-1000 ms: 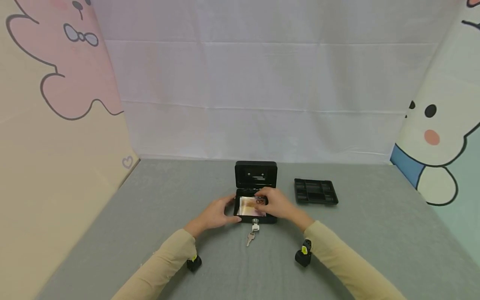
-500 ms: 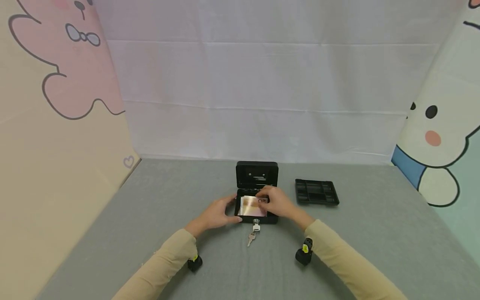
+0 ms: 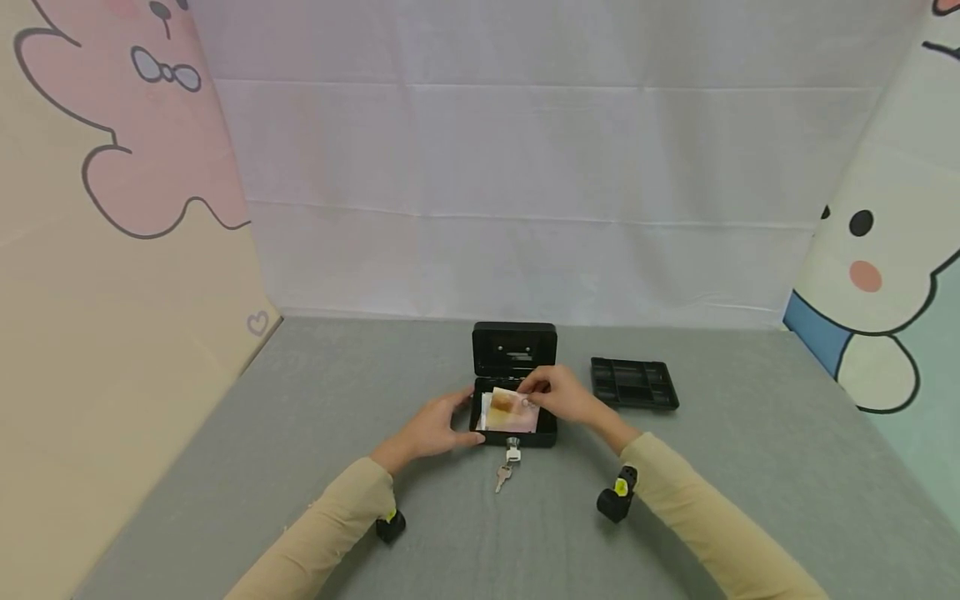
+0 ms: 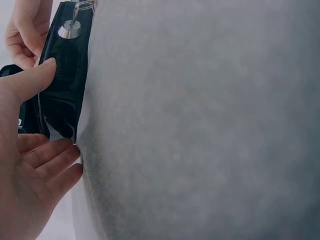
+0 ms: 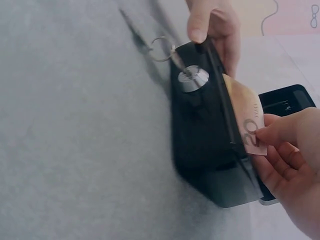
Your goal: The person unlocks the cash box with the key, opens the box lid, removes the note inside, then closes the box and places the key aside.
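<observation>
A small black cash box (image 3: 489,437) stands on the grey table with its lid (image 3: 514,350) raised. Banknotes lie inside it. My right hand (image 3: 564,393) pinches the right end of the top banknote (image 3: 507,410), which tilts up out of the box; in the right wrist view a "20" shows on this banknote (image 5: 246,112) beside the thumb. My left hand (image 3: 431,427) holds the box's left front corner, thumb on the front edge and fingers along the left side. A key (image 3: 513,455) sits in the front lock, and a second key (image 3: 503,477) hangs from its ring.
A black compartment tray (image 3: 634,385) lies on the table (image 3: 315,400) right of the cash box, behind the right forearm. A white cloth (image 3: 525,183) hangs along the table's back edge, with cartoon-printed panels (image 3: 127,375) at both sides.
My right hand has shifted slightly right and up, and the right end of the banknote has come up with it. The left hand and the box have stayed in place.
</observation>
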